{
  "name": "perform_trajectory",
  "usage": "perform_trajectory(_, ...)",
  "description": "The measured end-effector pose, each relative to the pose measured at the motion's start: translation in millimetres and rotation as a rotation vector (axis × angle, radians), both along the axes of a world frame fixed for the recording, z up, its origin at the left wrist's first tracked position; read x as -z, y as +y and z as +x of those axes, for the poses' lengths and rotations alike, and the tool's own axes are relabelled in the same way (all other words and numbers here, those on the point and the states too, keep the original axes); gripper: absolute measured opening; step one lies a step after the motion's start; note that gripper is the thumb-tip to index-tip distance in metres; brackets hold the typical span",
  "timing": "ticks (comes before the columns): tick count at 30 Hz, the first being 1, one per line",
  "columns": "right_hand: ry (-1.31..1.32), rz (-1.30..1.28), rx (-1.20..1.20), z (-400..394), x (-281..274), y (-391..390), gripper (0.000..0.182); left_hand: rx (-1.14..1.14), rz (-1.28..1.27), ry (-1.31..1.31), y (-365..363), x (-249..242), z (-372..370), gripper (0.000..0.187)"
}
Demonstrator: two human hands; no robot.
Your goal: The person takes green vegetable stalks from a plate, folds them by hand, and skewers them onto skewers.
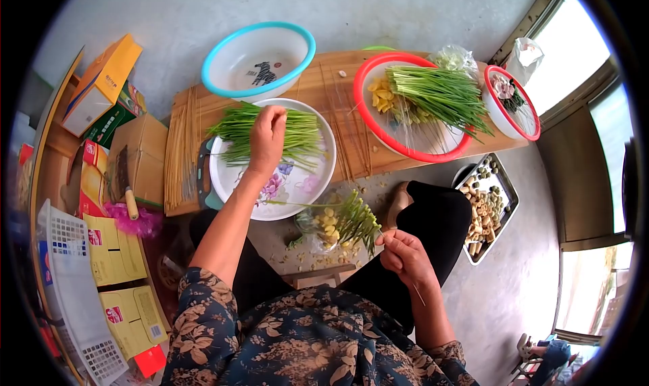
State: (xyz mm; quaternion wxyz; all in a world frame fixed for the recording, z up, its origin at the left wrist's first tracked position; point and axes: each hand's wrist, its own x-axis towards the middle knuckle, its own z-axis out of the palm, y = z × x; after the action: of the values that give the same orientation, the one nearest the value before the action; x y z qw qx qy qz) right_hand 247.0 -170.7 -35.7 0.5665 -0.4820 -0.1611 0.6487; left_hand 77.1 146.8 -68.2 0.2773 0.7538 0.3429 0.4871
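My left hand (269,139) is above the cut green stalks, which look like garlic chives (233,132), on a white flower-patterned tray (318,176). Its fingers are pinched together, and I cannot make out what is between them. Low on the right, my right hand (407,256) is closed round a thin skewer (419,295), whose end sticks out below the fist. At its fingertips is a bunch of green stalks (358,224), with one long stalk reaching left towards the tray. Below lies a clear plastic bag with yellow slices (328,225).
Loose skewers (181,156) lie on the wooden table (331,82). Behind is a blue-rimmed basin (233,61); at right, a red-rimmed basin (378,61) holds more stalks. A metal tray (512,195) of skewered food is on the floor. A knife (128,193) leans by boxes at left.
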Motion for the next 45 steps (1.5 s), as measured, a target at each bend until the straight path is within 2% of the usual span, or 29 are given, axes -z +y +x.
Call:
perform_trajectory(2,-0.005,0.006,-0.003,-1.0,-0.4,1.1,0.019,-0.055,0.213,0.101,-4.4,-17.6,-0.1,0.013)
perform_trajectory(3,-0.007,0.002,-0.001,-1.2,-0.8,1.5,0.019,-0.058,0.215,0.102,-9.2,-17.5,0.7,0.013)
perform_trajectory(5,-0.008,0.001,-0.002,-1.0,-0.3,2.3,0.019,0.021,0.153,0.431,-22.0,-13.4,0.2,0.014)
perform_trajectory(6,0.000,0.003,-0.003,-0.4,1.6,2.2,0.019,0.049,0.113,0.499,-22.0,3.8,0.2,0.014)
perform_trajectory(9,0.010,0.010,0.000,0.4,2.8,-0.4,0.019,0.098,0.107,0.599,-28.4,51.5,-3.6,0.012)
perform_trajectory(11,0.013,0.012,0.002,1.1,2.8,-2.4,0.019,0.120,0.042,0.609,-37.1,65.0,-5.5,0.012)
perform_trajectory(15,0.026,0.006,0.005,2.8,2.6,-2.7,0.019,0.120,-0.030,0.696,-49.6,66.0,-7.0,0.018)
perform_trajectory(21,0.017,0.016,0.009,2.5,1.4,-2.3,0.019,0.170,0.005,0.717,-38.3,66.5,-0.3,0.011)
perform_trajectory(24,-0.002,0.012,0.015,2.5,-0.6,-4.8,0.019,0.143,-0.101,0.322,-43.5,36.2,4.5,0.010)
perform_trajectory(25,-0.017,0.005,0.015,1.7,-2.0,-4.8,0.019,0.139,-0.100,0.322,-47.6,20.3,3.7,0.010)
perform_trajectory(27,-0.038,0.008,0.010,-0.9,-7.7,-5.2,0.019,0.175,-0.377,0.097,-55.2,-8.4,-3.6,0.011)
perform_trajectory(28,-0.060,0.009,0.014,-2.9,-11.9,-5.2,0.018,0.187,-0.423,-0.016,-60.8,-18.2,-6.0,0.011)
perform_trajectory(33,-0.170,0.051,-0.015,-21.2,-43.3,-2.5,0.019,0.249,-0.631,-0.113,-89.1,-54.1,-26.5,0.012)
perform_trajectory(35,-0.202,0.069,-0.032,-28.4,-53.7,1.0,0.019,0.376,-0.823,-0.383,-100.6,-59.8,-30.2,0.017)
perform_trajectory(36,-0.206,0.078,-0.042,-31.9,-57.8,2.8,0.019,0.406,-0.875,-0.424,-104.8,-62.0,-34.0,0.021)
perform_trajectory(45,-0.214,0.086,-0.090,-55.0,-66.1,15.0,0.019,0.408,-0.935,-0.517,-122.1,-57.4,-54.1,0.017)
